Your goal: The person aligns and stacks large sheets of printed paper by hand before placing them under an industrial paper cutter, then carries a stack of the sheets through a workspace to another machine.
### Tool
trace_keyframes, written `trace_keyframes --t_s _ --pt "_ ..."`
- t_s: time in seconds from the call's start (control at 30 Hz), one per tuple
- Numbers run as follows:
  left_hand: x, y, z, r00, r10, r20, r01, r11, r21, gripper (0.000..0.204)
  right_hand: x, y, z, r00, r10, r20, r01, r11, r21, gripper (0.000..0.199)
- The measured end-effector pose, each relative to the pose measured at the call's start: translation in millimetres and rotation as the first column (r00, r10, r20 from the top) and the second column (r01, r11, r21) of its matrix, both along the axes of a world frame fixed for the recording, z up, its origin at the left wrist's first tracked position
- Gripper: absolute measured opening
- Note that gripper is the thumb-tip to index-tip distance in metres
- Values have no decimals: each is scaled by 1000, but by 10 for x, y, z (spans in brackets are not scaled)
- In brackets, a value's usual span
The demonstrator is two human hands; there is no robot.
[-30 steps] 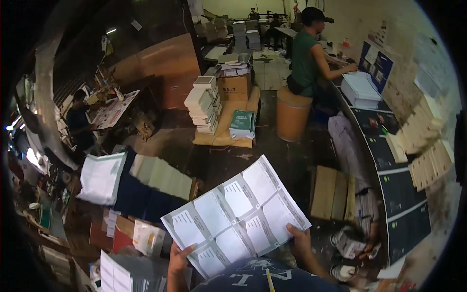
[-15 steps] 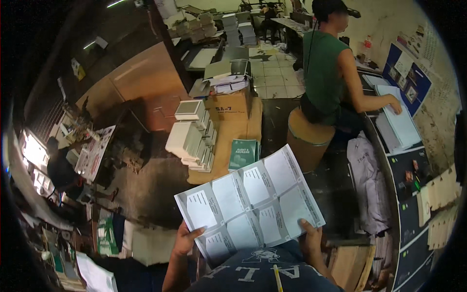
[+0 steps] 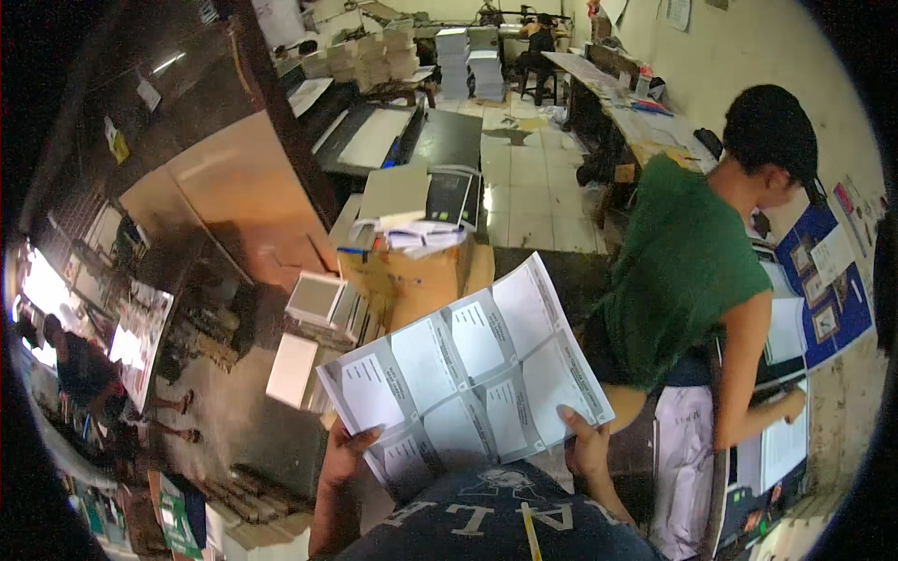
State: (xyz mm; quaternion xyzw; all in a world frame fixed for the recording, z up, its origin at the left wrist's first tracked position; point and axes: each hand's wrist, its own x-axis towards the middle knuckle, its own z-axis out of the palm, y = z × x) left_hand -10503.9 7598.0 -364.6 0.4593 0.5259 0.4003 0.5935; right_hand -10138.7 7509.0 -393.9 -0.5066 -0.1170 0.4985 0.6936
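Observation:
A large printed paper sheet [image 3: 472,379], with a grid of grey-bordered white panels, is held tilted in front of my chest. My left hand [image 3: 348,451] is closed on its lower left edge. At the lower right, my right hand [image 3: 588,443] grips the sheet with the thumb on top and the fingers beneath. Whether it is one sheet or a thin stack, I cannot tell. The sheet hides part of a cardboard box behind it.
A co-worker in a green top [image 3: 687,280] sits close by on the right, reaching toward papers [image 3: 784,444] on a bench. Pale stacked blocks [image 3: 318,304] stand left of a cardboard box [image 3: 412,271] topped with papers. Tall paper stacks [image 3: 453,65] rise farther back. Wrapped bundles [image 3: 681,467] lie at right.
My view has shifted forward, and the co-worker appears nearer and leans farther toward the bench. The sheet stays in both hands, slightly farther left in view. Green books beyond it no longer show.

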Motion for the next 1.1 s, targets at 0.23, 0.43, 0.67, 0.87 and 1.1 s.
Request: trace_keyframes --t_s 0.23,0.43,0.67,0.87,1.1 --pt "756 2070 -620 985 -130 -109 142 984 107 52 678 1631 -371 990 -130 49 129 991 20 58" --pt "1644 4014 -1039 919 -338 -203 329 941 -78 55 1451 3005 -761 959 -281 40 284 945 -159 56" --pt "2452 5692 -1289 925 -377 43 376 896 -237 69 1927 4301 -848 870 -493 -13 476 846 -243 53" --pt "3306 6904 -1002 894 -437 103 447 847 -289 61 2491 5392 -557 806 -575 -141 538 810 -232 53" --pt "4055 7965 -1587 901 -388 193 426 875 -231 66 3596 6668 -794 890 -456 1 445 868 -218 56"
